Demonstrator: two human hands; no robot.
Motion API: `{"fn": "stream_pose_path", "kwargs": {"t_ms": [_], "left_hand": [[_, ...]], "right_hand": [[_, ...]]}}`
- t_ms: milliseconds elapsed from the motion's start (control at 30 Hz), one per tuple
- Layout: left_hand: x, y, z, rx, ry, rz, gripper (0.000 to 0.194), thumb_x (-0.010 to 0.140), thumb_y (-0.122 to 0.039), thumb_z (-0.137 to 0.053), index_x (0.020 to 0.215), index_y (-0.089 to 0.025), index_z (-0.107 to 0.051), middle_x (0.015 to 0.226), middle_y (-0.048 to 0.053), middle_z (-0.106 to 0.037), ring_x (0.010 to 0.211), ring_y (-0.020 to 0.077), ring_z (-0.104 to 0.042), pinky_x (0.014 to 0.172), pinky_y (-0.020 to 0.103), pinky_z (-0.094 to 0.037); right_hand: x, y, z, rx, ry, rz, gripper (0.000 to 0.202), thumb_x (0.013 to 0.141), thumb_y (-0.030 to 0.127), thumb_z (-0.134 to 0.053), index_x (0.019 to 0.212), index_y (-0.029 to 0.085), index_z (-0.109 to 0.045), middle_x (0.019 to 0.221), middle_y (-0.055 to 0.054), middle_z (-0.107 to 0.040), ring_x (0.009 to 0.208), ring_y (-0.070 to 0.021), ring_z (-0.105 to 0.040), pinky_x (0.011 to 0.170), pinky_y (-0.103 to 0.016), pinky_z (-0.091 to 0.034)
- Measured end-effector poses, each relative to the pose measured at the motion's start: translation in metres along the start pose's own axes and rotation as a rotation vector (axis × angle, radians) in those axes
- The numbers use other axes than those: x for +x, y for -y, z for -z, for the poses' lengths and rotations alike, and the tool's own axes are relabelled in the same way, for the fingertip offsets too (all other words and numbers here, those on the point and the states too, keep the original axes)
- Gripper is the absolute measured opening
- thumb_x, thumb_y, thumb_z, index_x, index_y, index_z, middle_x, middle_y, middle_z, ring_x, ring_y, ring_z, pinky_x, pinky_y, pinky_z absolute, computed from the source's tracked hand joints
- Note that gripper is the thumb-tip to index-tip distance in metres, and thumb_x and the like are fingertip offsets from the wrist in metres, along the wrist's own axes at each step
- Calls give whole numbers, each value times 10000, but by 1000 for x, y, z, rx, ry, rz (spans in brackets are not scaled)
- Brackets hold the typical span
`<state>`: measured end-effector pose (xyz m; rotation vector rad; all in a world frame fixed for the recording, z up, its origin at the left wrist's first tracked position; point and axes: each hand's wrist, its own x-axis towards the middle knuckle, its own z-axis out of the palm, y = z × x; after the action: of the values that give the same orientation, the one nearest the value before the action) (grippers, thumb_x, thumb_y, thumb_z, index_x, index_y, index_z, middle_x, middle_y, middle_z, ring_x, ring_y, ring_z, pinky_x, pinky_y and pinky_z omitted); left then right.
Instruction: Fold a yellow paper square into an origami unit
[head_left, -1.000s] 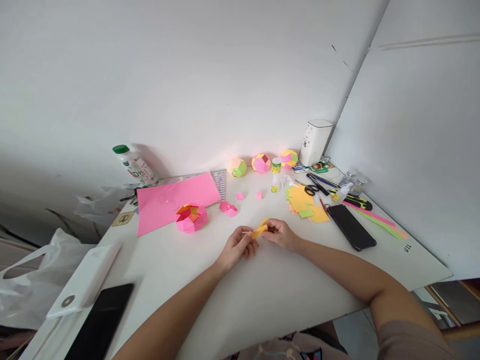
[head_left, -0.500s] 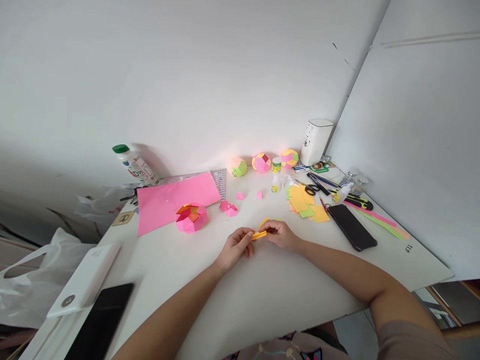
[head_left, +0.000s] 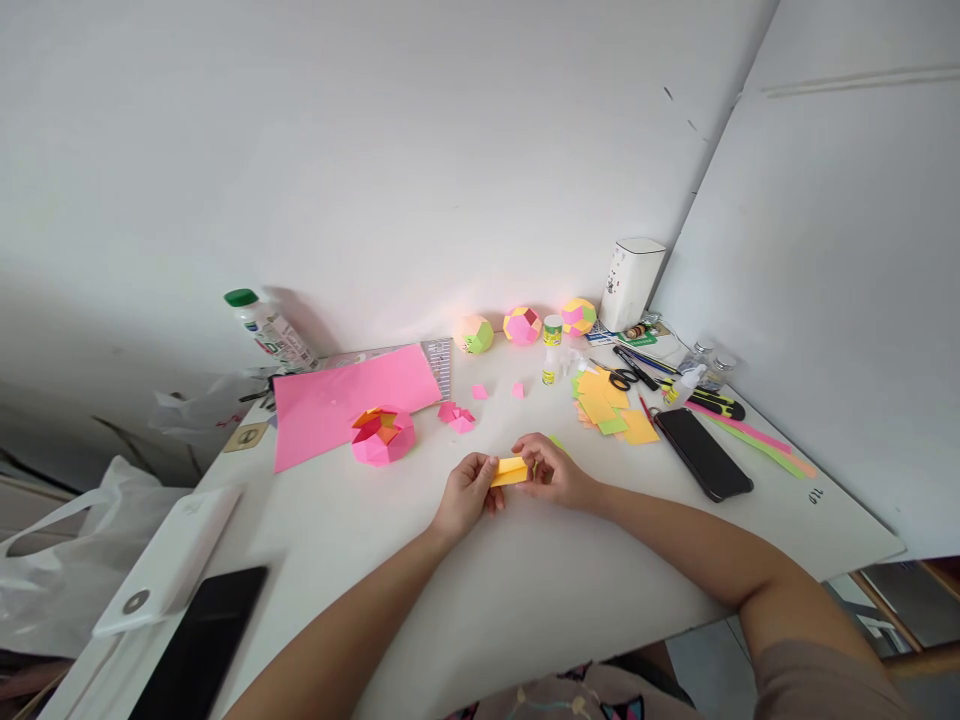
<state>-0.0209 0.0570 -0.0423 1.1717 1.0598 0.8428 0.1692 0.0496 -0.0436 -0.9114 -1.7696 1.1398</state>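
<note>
A folded yellow-orange paper piece [head_left: 511,471] with a lengthwise crease is held just above the table between my two hands. My left hand [head_left: 469,491] pinches its left end, thumb on top. The fingers of my right hand [head_left: 553,473] are closed at its right end. Left of my hands sits a pink folded-paper bowl shape [head_left: 384,437] with orange and red inside. Small pink folded pieces [head_left: 457,417] lie between it and my hands. To the right is a spread of yellow, green and peach paper squares [head_left: 600,400].
Three paper balls [head_left: 523,325] stand along the wall beside a glue bottle [head_left: 553,330]. Scissors [head_left: 623,379], a black phone [head_left: 703,454] and pens lie at right. A pink sheet [head_left: 352,400], a white box [head_left: 169,560] and a black device [head_left: 199,640] are at left.
The yellow-orange paper, narrow before, has opened out and shows a wider face with its crease. My right hand has turned and its fingers have shifted along the right end.
</note>
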Motion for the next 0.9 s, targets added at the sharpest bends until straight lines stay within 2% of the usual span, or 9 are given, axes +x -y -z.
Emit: {"fn": "stream_pose_path", "kwargs": {"t_ms": [167, 233, 367, 600, 900], "left_hand": [[-1, -1, -1, -5, -20, -3, 456, 778, -645, -539, 776, -198, -452, 427, -48, -563, 315, 97, -472, 343, 187, -334], [-1, -2, -2, -4, -23, -3, 465, 770, -654, -543, 774, -198, -451, 428, -48, -563, 318, 99, -475, 344, 190, -333], [-2, -4, -2, -2, -18, -2, 473, 775, -663, -532, 773, -199, -438, 435, -47, -570, 327, 92, -473, 361, 187, -338], [-2, -5, -1, -35, -7, -7, 460, 801, -658, -498, 782, -206, -417, 483, -34, -597, 371, 99, -501, 388, 199, -366], [-2, -4, -1, -148, -21, 5, 440, 788, -632, -538, 785, -211, -410, 529, -36, -590, 422, 145, -591, 358, 217, -378]], "right_hand": [[-1, -4, -1, -62, -55, 137, 486, 778, 279, -688, 1208, 251, -465, 1227, -104, -431, 757, -101, -560, 516, -204, -462], [-1, -7, -1, -104, -35, 197, 380, 802, 290, -668, 1153, 230, -534, 1209, -107, -452, 739, -100, -559, 537, -221, -492], [1, -14, 0, -150, -23, 299, 116, 839, 280, -623, 902, 183, -635, 1120, -100, -523, 689, -94, -551, 579, -255, -528], [4, -13, -2, -173, -35, 371, 93, 839, 230, -610, 794, 166, -660, 887, -75, -571, 715, -129, -567, 528, -234, -500], [5, -17, -1, -134, 17, 396, 112, 867, 228, -581, 822, 164, -662, 1038, -119, -601, 768, -142, -627, 557, -252, -513]]}}
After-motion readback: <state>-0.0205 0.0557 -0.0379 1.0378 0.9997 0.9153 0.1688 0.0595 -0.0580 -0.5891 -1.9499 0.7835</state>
